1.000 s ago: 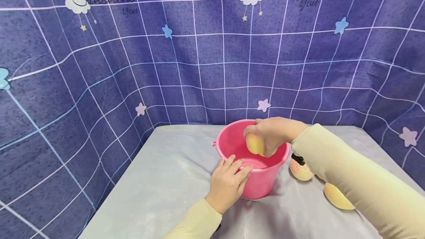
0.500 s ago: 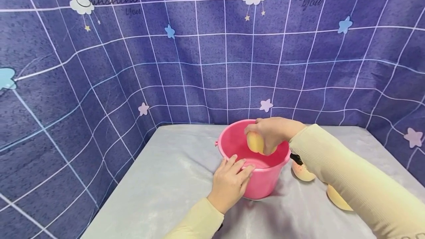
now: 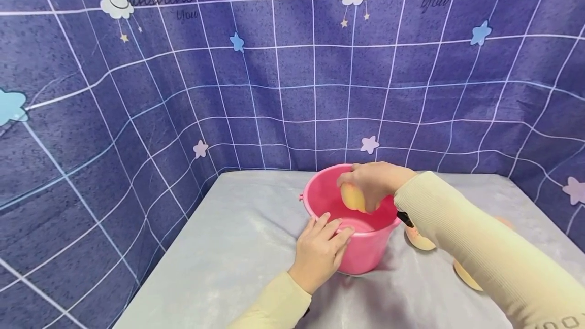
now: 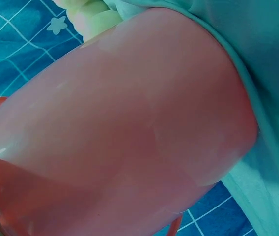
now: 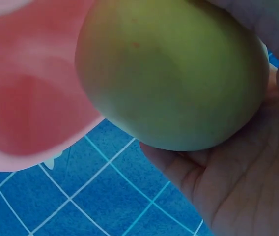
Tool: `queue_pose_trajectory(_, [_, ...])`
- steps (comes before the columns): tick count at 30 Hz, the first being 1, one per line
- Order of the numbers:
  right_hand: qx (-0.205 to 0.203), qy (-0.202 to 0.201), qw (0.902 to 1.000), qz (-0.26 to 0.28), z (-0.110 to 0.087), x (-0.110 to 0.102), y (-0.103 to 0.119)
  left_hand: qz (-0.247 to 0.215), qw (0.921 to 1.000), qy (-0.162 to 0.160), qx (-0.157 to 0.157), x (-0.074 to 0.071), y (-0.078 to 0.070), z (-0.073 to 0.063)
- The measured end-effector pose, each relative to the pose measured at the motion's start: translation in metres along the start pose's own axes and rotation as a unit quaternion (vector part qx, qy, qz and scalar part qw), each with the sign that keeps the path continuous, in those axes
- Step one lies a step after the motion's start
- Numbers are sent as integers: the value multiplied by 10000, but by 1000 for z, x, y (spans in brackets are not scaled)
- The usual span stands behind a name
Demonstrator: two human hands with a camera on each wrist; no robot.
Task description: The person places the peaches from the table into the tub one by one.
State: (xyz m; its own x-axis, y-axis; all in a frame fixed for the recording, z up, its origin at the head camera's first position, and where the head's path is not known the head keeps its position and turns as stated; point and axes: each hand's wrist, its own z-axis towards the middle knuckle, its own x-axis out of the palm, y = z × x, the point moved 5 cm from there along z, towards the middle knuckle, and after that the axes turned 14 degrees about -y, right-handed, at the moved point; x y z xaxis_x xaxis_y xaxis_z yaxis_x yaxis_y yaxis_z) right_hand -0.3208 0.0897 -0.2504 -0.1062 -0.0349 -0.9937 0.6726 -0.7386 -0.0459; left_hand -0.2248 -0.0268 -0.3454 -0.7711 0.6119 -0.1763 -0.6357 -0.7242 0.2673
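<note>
A pink bucket stands on the grey cloth in the head view. My left hand grips its near rim, fingers hooked over the edge. Over the bucket's mouth, my right hand holds a yellow peach from above. The right wrist view shows the peach large against the palm, with the bucket's pink inside beside it. The bucket's outer wall fills most of the left wrist view. What shows of the bucket's floor is bare pink plastic.
Right of the bucket lie a red-speckled peach and a yellow one, both partly behind my right sleeve. Another peach peeks out beyond the sleeve. A blue gridded curtain hangs behind the cloth-covered table.
The head view has turned slightly left, so the bucket and curtain sit a little further right. Both hands keep their holds; the peach stays over the bucket's mouth.
</note>
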Motion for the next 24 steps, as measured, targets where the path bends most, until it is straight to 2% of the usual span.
queue_pose_trajectory(8, [-15, -60, 9999, 107, 0, -3, -2, 54, 10000, 48, -12, 2, -1, 0])
queue_pose_trajectory(17, [-6, 124, 9997, 190, 1, 2, -3, 61, 9999, 116, -86, 1, -1, -1])
queue_pose_trajectory(24, [101, 158, 9996, 208, 0, 4, -6, 16, 10000, 34, -91, 0, -2, -1])
